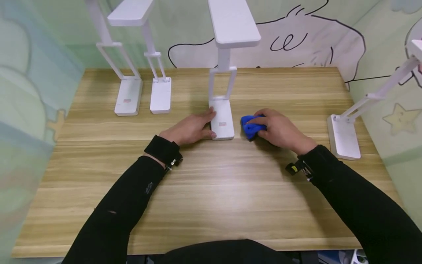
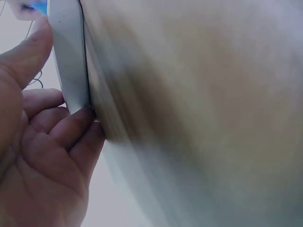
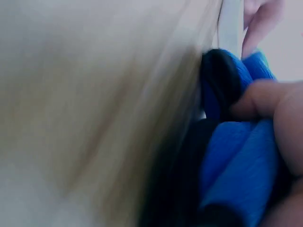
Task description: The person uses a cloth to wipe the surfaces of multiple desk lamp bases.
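Set apart, the left hand [image 1: 192, 128] and the right hand [image 1: 278, 130] reach over a wooden table [image 1: 214, 198], where one white lamp [image 1: 128, 97] and a slimmer lamp [image 1: 160, 96] stand at the far left and another lamp [image 1: 344, 137] at the right. Between them stands the middle lamp [image 1: 222, 121], thumb and fingers of the left hand pinching the left side of its base. Just right of that base, the right hand's curled fingers clamp a bunched blue cloth [image 1: 254, 125] at the table's surface.
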Motion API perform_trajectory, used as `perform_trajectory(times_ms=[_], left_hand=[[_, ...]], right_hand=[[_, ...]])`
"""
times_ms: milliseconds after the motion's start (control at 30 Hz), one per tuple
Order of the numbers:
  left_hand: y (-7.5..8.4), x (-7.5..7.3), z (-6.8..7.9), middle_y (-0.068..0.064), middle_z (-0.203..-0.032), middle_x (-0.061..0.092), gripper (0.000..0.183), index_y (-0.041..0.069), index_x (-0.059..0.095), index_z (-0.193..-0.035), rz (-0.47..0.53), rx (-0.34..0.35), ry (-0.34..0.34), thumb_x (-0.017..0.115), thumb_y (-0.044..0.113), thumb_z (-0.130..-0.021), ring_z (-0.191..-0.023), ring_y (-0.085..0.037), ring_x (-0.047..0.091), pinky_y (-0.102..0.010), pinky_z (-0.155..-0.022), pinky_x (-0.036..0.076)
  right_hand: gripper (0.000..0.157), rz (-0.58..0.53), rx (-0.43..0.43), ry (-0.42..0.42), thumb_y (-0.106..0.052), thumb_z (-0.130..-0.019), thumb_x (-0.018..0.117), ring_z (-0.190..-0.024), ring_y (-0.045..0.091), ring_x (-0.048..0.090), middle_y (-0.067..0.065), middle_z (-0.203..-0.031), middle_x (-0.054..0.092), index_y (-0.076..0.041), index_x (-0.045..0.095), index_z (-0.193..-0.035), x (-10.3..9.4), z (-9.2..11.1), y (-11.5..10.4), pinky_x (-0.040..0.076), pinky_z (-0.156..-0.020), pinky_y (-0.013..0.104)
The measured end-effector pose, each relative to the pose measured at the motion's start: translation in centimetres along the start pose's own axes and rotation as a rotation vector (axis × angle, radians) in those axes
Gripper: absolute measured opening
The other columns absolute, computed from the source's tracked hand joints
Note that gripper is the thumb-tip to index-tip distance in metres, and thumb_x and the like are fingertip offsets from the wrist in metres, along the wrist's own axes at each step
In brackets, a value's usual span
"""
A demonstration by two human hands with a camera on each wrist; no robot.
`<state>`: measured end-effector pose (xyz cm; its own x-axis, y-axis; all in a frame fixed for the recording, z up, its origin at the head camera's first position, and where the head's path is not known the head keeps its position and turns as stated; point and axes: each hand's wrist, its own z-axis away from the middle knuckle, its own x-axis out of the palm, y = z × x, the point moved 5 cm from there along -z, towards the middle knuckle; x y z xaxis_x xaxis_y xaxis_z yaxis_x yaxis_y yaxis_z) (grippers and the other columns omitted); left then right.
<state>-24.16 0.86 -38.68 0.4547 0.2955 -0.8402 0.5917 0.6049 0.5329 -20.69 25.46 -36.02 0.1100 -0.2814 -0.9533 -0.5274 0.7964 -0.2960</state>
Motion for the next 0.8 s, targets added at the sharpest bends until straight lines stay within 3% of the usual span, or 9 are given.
perform_trajectory(times_ms=[133, 267, 300, 400, 467, 567, 633, 733, 800], left_hand=[[-0.1, 0.4, 0.3, -0.016, -0.160, 0.016, 0.077, 0.004, 0.025, -0.152, 0.027, -0.002, 0.032, 0.059, 0.043, -0.095, -0.142, -0.020, 0.024, -0.034, -0.115, 0.027], [0.2, -0.2, 0.7, -0.015, -0.157, 0.028, 0.070, 0.005, 0.030, -0.150, 0.090, -0.070, 0.110, 0.055, 0.043, -0.096, -0.139, -0.019, 0.029, -0.036, -0.114, 0.030], [0.3, -0.5, 0.8, -0.018, -0.151, 0.039, 0.068, 0.006, 0.033, -0.150, 0.127, -0.095, 0.134, 0.054, 0.044, -0.097, -0.135, -0.021, 0.038, -0.037, -0.110, 0.036], [1.1, -1.4, 1.3, -0.013, -0.140, 0.052, 0.062, 0.011, 0.042, -0.146, 0.281, -0.165, 0.224, 0.052, 0.048, -0.097, -0.124, -0.020, 0.050, -0.039, -0.101, 0.044], [1.8, -1.7, 1.5, -0.013, -0.137, 0.053, 0.061, 0.010, 0.041, -0.145, 0.434, -0.178, 0.264, 0.051, 0.048, -0.097, -0.120, -0.020, 0.053, -0.038, -0.098, 0.047], [3.2, -1.6, 1.8, -0.014, -0.142, 0.046, 0.056, 0.005, 0.035, -0.140, 0.674, -0.126, 0.314, 0.052, 0.040, -0.099, -0.127, -0.020, 0.047, -0.038, -0.103, 0.044], [4.4, -1.4, 2.0, -0.018, -0.136, 0.045, 0.051, 0.004, 0.028, -0.135, 0.779, -0.075, 0.335, 0.050, 0.035, -0.100, -0.125, -0.022, 0.048, -0.038, -0.104, 0.043], [5.9, -1.2, 2.4, -0.019, -0.131, 0.044, 0.050, 0.008, 0.022, -0.131, 0.805, -0.045, 0.369, 0.047, 0.038, -0.100, -0.122, -0.022, 0.047, -0.040, -0.106, 0.039], [6.7, -1.1, 2.7, -0.019, -0.131, 0.043, 0.057, 0.011, 0.019, -0.134, 0.773, -0.057, 0.380, 0.047, 0.045, -0.099, -0.120, -0.023, 0.047, -0.040, -0.106, 0.038]], right_hand=[[0.045, -0.005, 0.213, 0.104, -0.009, -0.088, 0.062, -0.114, 0.041, 0.053, 0.025, -0.129, 0.052, -0.003, 0.057, -0.132, -1.0, -0.4, 1.4, 0.045, -0.093, 0.057], [0.045, -0.192, 0.340, 0.217, -0.013, -0.089, 0.060, -0.108, 0.036, 0.056, 0.022, -0.127, 0.056, -0.003, 0.052, -0.132, -1.5, -1.2, -0.4, 0.047, -0.091, 0.056], [0.043, -0.258, 0.358, 0.239, -0.014, -0.089, 0.061, -0.106, 0.035, 0.056, 0.021, -0.126, 0.057, -0.004, 0.051, -0.130, -1.6, -1.4, -1.1, 0.048, -0.090, 0.055], [0.039, -0.475, 0.392, 0.287, -0.019, -0.089, 0.063, -0.098, 0.030, 0.056, 0.018, -0.118, 0.059, -0.005, 0.047, -0.122, -1.4, -2.0, -3.5, 0.050, -0.085, 0.051], [0.039, -0.612, 0.392, 0.312, -0.022, -0.089, 0.065, -0.098, 0.028, 0.056, 0.016, -0.114, 0.059, -0.005, 0.046, -0.118, -1.1, -2.3, -5.0, 0.050, -0.085, 0.049], [0.038, -0.760, 0.388, 0.342, -0.025, -0.089, 0.066, -0.101, 0.024, 0.056, 0.015, -0.110, 0.057, -0.004, 0.044, -0.113, -0.8, -2.8, -7.0, 0.051, -0.086, 0.045], [0.038, -0.820, 0.391, 0.357, -0.023, -0.090, 0.066, -0.100, 0.024, 0.058, 0.015, -0.111, 0.056, -0.002, 0.044, -0.112, -0.6, -3.2, -8.0, 0.052, -0.084, 0.043], [0.038, -0.828, 0.408, 0.385, -0.021, -0.091, 0.064, -0.097, 0.025, 0.061, 0.017, -0.115, 0.055, 0.000, 0.043, -0.114, -0.5, -3.5, -9.3, 0.055, -0.079, 0.042], [0.041, -0.817, 0.409, 0.390, -0.018, -0.091, 0.065, -0.098, 0.028, 0.062, 0.020, -0.119, 0.055, 0.002, 0.042, -0.119, -0.7, -3.5, -10.3, 0.055, -0.079, 0.045]])
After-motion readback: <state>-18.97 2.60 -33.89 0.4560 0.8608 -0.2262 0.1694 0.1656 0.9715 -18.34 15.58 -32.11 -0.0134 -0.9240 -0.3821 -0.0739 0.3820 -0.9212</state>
